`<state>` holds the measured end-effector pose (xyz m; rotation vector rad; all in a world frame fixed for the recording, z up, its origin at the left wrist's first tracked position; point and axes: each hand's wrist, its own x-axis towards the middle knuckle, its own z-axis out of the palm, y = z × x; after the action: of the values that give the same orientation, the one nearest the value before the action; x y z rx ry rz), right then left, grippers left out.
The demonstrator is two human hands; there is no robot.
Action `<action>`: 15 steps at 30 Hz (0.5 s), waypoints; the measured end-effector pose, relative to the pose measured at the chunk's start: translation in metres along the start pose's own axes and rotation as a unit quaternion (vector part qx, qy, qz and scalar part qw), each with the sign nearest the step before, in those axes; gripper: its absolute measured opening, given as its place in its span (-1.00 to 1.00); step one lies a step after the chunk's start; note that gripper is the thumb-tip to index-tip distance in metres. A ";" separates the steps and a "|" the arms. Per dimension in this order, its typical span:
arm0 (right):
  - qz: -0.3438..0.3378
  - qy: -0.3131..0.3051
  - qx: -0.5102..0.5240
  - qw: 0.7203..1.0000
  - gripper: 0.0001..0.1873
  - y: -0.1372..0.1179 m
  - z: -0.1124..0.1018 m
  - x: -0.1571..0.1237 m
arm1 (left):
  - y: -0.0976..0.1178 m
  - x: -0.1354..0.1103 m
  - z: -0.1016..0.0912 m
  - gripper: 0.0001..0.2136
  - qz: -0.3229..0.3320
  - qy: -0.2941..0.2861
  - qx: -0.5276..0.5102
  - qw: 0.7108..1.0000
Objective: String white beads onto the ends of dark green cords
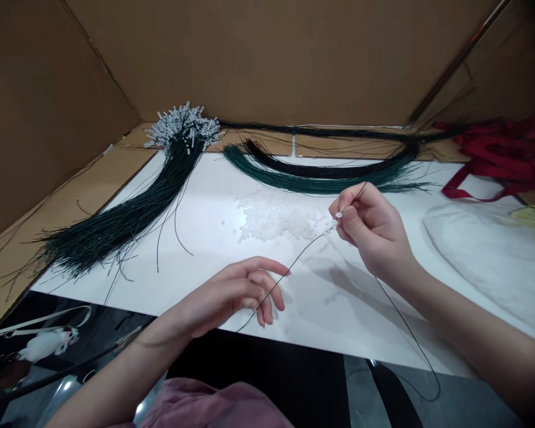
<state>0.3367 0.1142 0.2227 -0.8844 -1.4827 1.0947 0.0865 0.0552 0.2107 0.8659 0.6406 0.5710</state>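
Observation:
My right hand (374, 229) is raised over the right part of the white board, thumb and fingers pinched on a thin dark wire (307, 248). Small white beads (334, 224) sit on the wire at the fingertips. From there it slants down to the left, across the fingers of my left hand (245, 291). This hand hovers low over the board, fingers apart and loosely bent, the index finger stretched out. Another length of wire (410, 330) hangs below my right hand and loops past the board's front edge. Behind my hands lies a spread of loose white beads (274, 217).
A bundle of dark green wires (129, 214) with white beaded tips (185, 128) lies at left. Loose green and black wires (312, 178) curve along the back. Red ribbon (499, 154) and a clear plastic bag (485, 255) are at right. Cardboard walls (271, 59) enclose the white board (196, 249).

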 end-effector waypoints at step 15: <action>-0.019 0.035 0.032 0.999 -0.69 0.010 -0.008 0.012 | 0.007 -0.013 0.001 -0.62 0.008 -0.026 0.201 0.979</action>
<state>0.3423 0.1303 0.2176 -0.8394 -1.3934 1.0670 0.0766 0.0495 0.2208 1.2624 0.7147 0.4374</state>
